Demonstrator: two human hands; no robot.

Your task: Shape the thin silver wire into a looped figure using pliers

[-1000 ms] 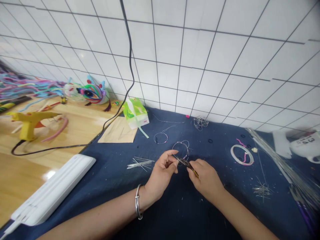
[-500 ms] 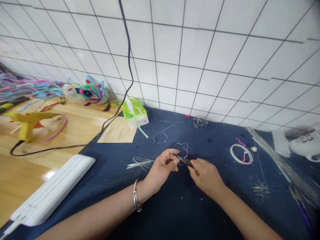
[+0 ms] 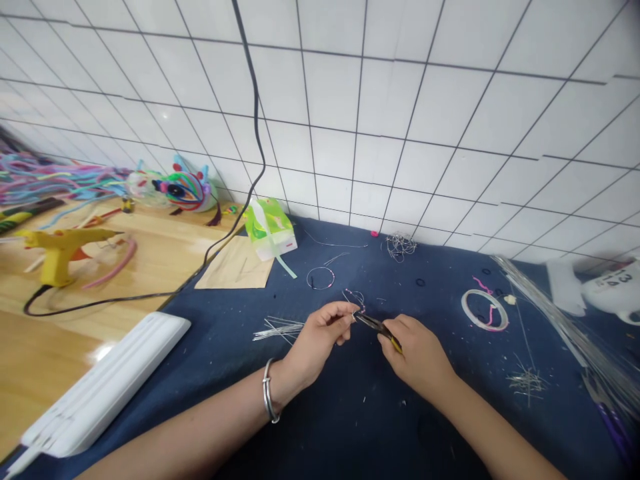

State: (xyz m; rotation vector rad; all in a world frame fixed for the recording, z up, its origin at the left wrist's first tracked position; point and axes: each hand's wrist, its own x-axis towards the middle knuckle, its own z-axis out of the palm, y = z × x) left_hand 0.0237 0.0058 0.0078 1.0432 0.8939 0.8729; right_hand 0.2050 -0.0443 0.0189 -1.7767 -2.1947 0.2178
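Pinched in left fingers [image 3: 338, 311]: beaded wire loop [image 3: 363, 309], projecting just beyond. Grasped in right fingers [image 3: 395, 331]: long-nose pliers [image 3: 379, 327], nose at left fingertips, exact bite too small to tell. Beside left fingers: straight wire lengths [image 3: 277, 329]. Advisable: pinch close to the pliers' tips, squeeze lightly, spare the beads.

**Pliers [image 3: 374, 324] and beaded wire [image 3: 363, 309]**

The pliers, dark-jawed and partly yellow-handled, slant with their tip at the wire. The wire, thin and pink-beaded, curves into loops above the worktop [image 3: 350, 420], short of its back edge.
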